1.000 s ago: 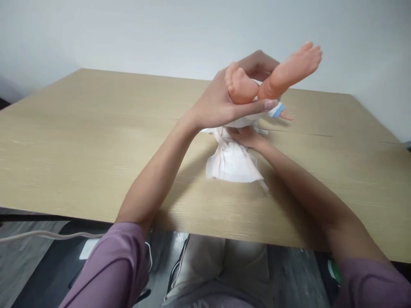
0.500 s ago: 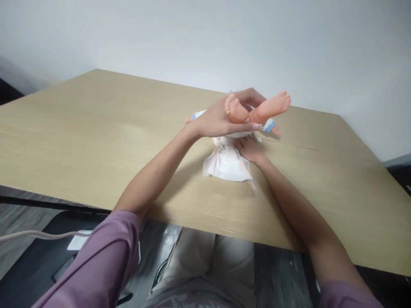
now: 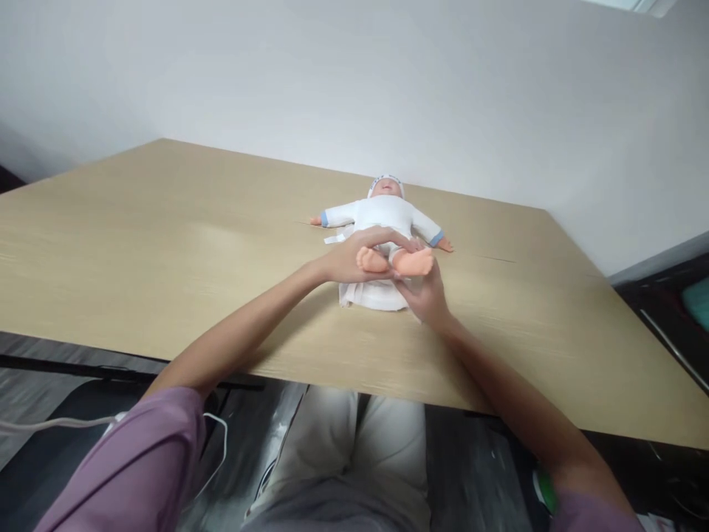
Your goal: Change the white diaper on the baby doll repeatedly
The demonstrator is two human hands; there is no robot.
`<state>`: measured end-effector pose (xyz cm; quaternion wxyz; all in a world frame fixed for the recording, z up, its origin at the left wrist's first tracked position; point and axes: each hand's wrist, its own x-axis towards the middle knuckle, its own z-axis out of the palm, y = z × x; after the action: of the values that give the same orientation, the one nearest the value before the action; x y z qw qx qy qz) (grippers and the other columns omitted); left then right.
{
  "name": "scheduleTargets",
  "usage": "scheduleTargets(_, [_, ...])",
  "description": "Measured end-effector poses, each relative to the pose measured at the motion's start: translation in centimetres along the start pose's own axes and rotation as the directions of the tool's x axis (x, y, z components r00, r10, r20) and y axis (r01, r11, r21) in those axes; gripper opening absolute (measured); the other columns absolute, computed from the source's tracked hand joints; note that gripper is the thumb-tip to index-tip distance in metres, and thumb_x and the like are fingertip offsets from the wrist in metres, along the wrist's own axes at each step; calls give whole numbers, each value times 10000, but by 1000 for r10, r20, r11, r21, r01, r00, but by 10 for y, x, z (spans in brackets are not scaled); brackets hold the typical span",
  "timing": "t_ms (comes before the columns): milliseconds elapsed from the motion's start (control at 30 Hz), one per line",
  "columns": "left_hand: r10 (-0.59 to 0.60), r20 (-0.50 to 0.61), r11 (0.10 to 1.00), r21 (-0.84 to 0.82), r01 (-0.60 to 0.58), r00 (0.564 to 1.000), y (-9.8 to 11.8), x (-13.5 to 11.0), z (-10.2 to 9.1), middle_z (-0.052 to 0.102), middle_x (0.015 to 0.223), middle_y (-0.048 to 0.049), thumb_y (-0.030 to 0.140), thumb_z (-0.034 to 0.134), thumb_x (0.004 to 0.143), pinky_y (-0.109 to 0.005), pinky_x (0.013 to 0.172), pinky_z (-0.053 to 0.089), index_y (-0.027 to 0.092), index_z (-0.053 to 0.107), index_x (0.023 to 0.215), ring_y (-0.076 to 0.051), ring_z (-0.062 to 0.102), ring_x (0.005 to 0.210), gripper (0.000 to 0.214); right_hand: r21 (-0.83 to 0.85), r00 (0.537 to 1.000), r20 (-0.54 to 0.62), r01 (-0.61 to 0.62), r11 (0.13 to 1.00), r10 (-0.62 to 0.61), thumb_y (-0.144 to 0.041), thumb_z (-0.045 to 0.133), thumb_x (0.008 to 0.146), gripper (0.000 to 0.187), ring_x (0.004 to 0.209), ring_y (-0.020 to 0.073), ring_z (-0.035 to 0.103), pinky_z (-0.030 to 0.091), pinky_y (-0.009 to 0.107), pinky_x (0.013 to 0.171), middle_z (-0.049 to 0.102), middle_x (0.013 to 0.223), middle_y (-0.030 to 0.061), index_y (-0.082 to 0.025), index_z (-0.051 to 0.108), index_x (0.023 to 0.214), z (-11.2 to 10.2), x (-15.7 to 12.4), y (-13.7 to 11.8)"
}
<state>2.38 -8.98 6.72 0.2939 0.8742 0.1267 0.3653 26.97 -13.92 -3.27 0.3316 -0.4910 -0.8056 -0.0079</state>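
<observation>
A baby doll (image 3: pixel 385 213) in a white long-sleeved suit with blue cuffs and a patterned headband lies on its back, arms spread, feet toward me. My left hand (image 3: pixel 351 257) is closed around its lower legs from the left, with both bare feet showing past the fingers. My right hand (image 3: pixel 430 294) is curled at the doll's foot on the right, thumb below it; the foot hides some of its fingers. Under the doll's bottom an open white diaper (image 3: pixel 372 297) is spread, its front edge toward me and one tab sticking out at the left.
The wooden table (image 3: pixel 166 258) reaches back to a pale wall (image 3: pixel 277 81). Below its near edge are a black chair (image 3: pixel 33 458) with a white cable (image 3: pixel 60 423) on the left and a green-and-white object (image 3: pixel 543 491) on the right.
The doll's legs have come down, so its torso and head now show. My left hand lowered with them. My right hand moved from beneath the doll up to its foot.
</observation>
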Motion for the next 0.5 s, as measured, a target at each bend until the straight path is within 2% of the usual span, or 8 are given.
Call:
scheduleTargets(67, [17,-4,999,48,-17,1000,-4,-14,-5,792,1401,-112,474,864,924,-489,1197,562,278,766,1336,-296,727,1333,466,37,1000,14,-7,999,7,-414,523,1123,749,1657,385,458,464,597,1328,471,1791,179,-216,303,1811,-10,-7,-4])
scheduleTargets(133, [41,20,993,110,-43,999,-12,-33,-14,781,1418,-118,441,855,925,-529,1244,528,288,756,1352,-306,701,1378,464,67,998,59,23,997,-27,-389,518,1116,634,1627,367,506,477,537,1331,549,1737,158,-232,488,1730,-19,-13,3])
scheduleTargets(233, [48,75,978,198,-62,996,-36,-66,-29,772,1423,-126,342,800,952,-572,1250,524,294,731,1393,-308,689,1397,449,124,982,84,156,980,-167,-360,503,1113,451,1556,343,593,494,541,1322,669,1607,121,-271,717,1500,-29,-21,29])
scheduleTargets(367, [8,111,965,260,-37,994,-70,-103,-37,791,1385,-118,362,823,955,-593,1271,507,280,741,1396,-334,661,1433,455,179,913,97,375,909,-396,-227,504,1105,375,1507,316,647,573,551,1239,719,1530,98,-300,759,1369,-33,-25,63])
scheduleTargets(500, [-50,168,962,275,2,985,-79,-114,-33,750,1466,-94,369,846,951,-608,1266,494,338,706,1471,-367,592,1477,539,155,896,111,412,898,-430,-123,502,1081,394,1520,317,638,583,552,1219,716,1535,93,-301,745,1335,-33,-22,68])
